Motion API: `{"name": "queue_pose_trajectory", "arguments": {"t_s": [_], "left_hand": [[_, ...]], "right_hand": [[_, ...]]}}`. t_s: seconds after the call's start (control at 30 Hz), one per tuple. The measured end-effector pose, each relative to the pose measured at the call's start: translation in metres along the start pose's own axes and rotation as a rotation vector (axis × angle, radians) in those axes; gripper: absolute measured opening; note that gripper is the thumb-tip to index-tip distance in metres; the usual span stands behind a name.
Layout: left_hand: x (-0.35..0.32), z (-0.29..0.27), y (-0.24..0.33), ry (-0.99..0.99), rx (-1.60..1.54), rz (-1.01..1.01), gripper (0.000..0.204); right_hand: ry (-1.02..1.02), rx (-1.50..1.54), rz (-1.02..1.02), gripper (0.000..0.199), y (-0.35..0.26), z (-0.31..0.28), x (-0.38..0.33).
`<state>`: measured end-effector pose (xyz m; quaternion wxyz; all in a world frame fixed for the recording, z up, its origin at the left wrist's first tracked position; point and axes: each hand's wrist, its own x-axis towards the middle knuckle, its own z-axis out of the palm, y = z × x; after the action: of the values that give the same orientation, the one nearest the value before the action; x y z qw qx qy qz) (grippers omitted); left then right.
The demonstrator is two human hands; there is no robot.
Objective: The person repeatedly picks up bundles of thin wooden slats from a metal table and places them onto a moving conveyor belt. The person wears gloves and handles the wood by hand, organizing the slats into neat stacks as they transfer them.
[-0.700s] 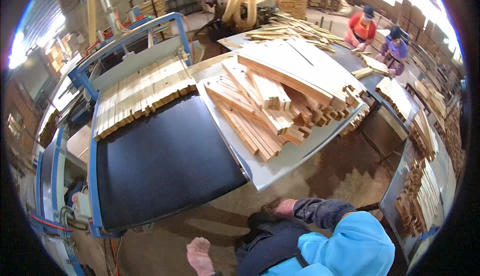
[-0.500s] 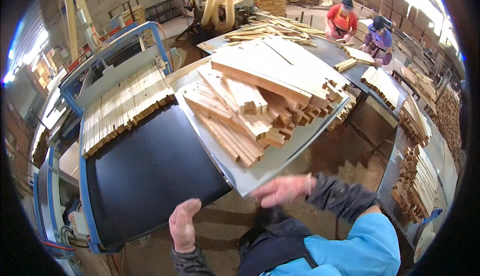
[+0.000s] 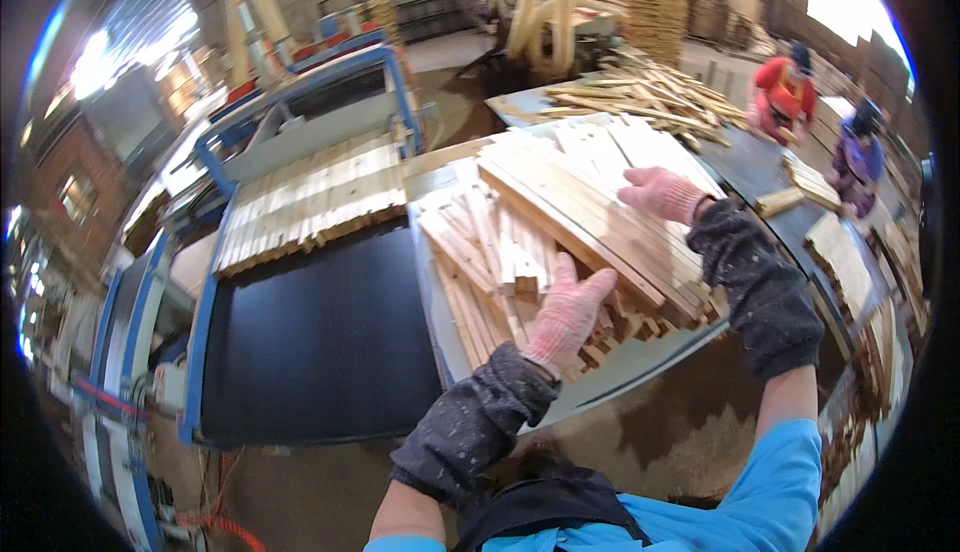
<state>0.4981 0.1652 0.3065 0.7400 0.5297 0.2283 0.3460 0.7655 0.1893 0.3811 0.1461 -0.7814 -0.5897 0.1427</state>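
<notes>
A stack of pale wooden strips [image 3: 590, 217] lies on a light metal table [image 3: 600, 392], with shorter loose pieces [image 3: 480, 237] heaped at its left side. My left hand [image 3: 566, 320], in a pinkish knit glove, is at the near left edge of the stack, thumb and fingers apart. Over the right part of the strips is my right hand [image 3: 662, 195], gloved alike, its fingers stretched out. Neither hand grips a strip, and whether they touch the wood is hard to tell.
Left of the table is a black conveyor belt [image 3: 320, 332] in a blue-framed machine, a row of strips [image 3: 310, 202] across its far end. Two people, one in red [image 3: 785, 97] and one in purple [image 3: 857, 157], stand at a dark table at right. More strips [image 3: 640, 97] are piled behind.
Both my hands have moved forward from the table's near edge to the stack of strips. The view has swung left, so the scene sits further right.
</notes>
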Motion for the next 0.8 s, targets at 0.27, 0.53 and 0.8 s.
{"name": "queue_pose_trajectory", "arguments": {"t_s": [0.27,0.53,0.8], "left_hand": [[0.045,-0.008,-0.058,0.172,0.312,-0.092,0.107],[0.043,0.012,-0.053,0.198,0.264,-0.136,0.11],[0.042,0.02,-0.058,0.251,0.294,-0.05,0.119]], "right_hand": [[-0.234,-0.026,0.082,0.065,0.005,0.012,0.047],[-0.125,0.221,0.175,0.063,0.005,0.037,0.04],[-0.121,0.125,0.018,0.064,0.01,0.036,0.042]]}}
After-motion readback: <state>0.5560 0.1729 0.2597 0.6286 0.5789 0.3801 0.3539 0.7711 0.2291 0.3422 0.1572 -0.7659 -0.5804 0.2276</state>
